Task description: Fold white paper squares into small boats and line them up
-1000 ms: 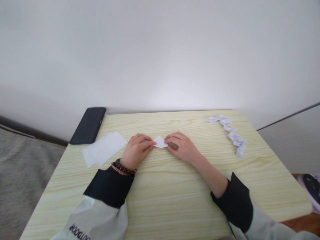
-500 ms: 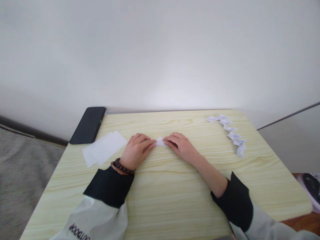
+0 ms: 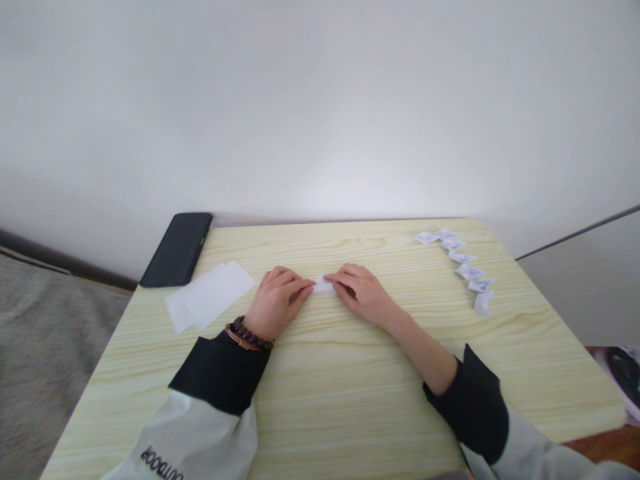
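A small folded piece of white paper [image 3: 323, 287] lies on the table between my hands, its top rising to a low point. The fingertips of my left hand [image 3: 278, 297] pinch its left end. At the other end, my right hand [image 3: 364, 293] grips the paper, the index finger resting along its top edge. Fingers hide both ends of the paper. Beside my left hand, flat white paper sheets [image 3: 220, 299] overlap one another. Several folded paper boats [image 3: 469, 271] stand in a curved row at the right.
A black tablet or large phone [image 3: 177, 250] lies at the table's back left corner. The pale wood-grain table [image 3: 340, 400] meets a white wall [image 3: 320, 113] at the back. A dark object [image 3: 625, 370] sits below the table's right edge.
My right index finger has shifted slightly left over the top of the folded paper, covering more of its peak. My left fingers have closed into a tighter pinch.
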The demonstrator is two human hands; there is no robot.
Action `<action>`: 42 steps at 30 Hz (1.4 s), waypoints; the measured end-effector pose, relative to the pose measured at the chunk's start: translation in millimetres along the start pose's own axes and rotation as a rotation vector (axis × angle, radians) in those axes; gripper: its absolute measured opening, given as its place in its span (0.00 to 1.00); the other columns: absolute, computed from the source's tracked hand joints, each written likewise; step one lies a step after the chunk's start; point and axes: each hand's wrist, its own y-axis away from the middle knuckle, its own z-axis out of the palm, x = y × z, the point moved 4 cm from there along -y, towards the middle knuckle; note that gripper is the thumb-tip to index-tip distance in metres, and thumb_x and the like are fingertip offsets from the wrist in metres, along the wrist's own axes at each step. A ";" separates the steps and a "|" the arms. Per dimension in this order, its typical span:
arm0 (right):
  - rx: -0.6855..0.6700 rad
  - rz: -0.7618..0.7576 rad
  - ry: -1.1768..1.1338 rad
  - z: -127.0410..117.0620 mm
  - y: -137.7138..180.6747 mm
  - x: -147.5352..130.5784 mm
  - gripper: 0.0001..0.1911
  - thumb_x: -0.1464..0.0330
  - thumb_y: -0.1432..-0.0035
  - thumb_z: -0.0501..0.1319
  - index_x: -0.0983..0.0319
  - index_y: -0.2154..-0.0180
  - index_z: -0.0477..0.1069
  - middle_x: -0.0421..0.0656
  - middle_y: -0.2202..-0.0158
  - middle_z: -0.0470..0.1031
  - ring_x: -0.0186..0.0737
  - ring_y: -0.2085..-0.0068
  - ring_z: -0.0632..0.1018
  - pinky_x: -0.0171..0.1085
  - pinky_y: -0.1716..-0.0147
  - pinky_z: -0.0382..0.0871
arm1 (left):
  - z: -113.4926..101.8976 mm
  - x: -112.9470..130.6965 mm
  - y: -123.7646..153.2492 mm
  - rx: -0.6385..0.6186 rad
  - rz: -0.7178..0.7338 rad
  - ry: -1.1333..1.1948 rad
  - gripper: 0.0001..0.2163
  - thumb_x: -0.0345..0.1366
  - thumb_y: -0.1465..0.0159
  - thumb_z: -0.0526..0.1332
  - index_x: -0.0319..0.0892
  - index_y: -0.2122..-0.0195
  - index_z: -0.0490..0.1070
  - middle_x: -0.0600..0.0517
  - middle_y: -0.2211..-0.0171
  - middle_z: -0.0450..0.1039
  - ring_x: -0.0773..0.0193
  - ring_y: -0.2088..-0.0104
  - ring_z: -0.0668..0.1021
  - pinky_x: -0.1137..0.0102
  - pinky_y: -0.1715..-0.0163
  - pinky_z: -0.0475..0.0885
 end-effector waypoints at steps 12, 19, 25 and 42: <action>0.027 0.033 -0.007 1.2 0.3 -2.4 0.15 0.76 0.41 0.53 0.63 0.55 0.73 0.45 0.65 0.71 0.38 0.63 0.71 0.39 0.61 0.64 | -0.8 0.0 -0.8 0.010 -0.022 0.067 0.07 0.35 0.39 0.59 0.41 0.66 0.77 0.50 0.73 0.75 0.61 0.65 0.71 0.65 0.62 0.68; 0.025 0.035 -0.033 0.1 -0.3 -2.6 0.16 0.76 0.42 0.53 0.62 0.55 0.72 0.45 0.65 0.71 0.38 0.63 0.71 0.39 0.61 0.65 | -0.4 -1.1 -0.9 0.017 -0.039 0.057 0.07 0.37 0.39 0.60 0.42 0.68 0.77 0.51 0.73 0.75 0.61 0.66 0.71 0.65 0.63 0.68; 0.037 0.087 -0.157 -6.7 0.6 -4.6 0.11 0.75 0.42 0.54 0.62 0.60 0.72 0.43 0.67 0.71 0.35 0.67 0.71 0.36 0.64 0.66 | -0.8 0.2 -0.7 0.002 -0.039 0.046 0.07 0.37 0.39 0.59 0.42 0.68 0.76 0.51 0.74 0.74 0.61 0.66 0.71 0.65 0.63 0.67; 0.023 0.044 -0.169 -5.7 -0.6 -1.4 0.07 0.69 0.36 0.51 0.61 0.65 0.66 0.44 0.66 0.72 0.37 0.62 0.71 0.37 0.59 0.65 | -1.9 4.9 1.4 0.013 0.057 -0.008 0.09 0.39 0.39 0.59 0.42 0.62 0.76 0.49 0.69 0.75 0.62 0.66 0.73 0.66 0.64 0.68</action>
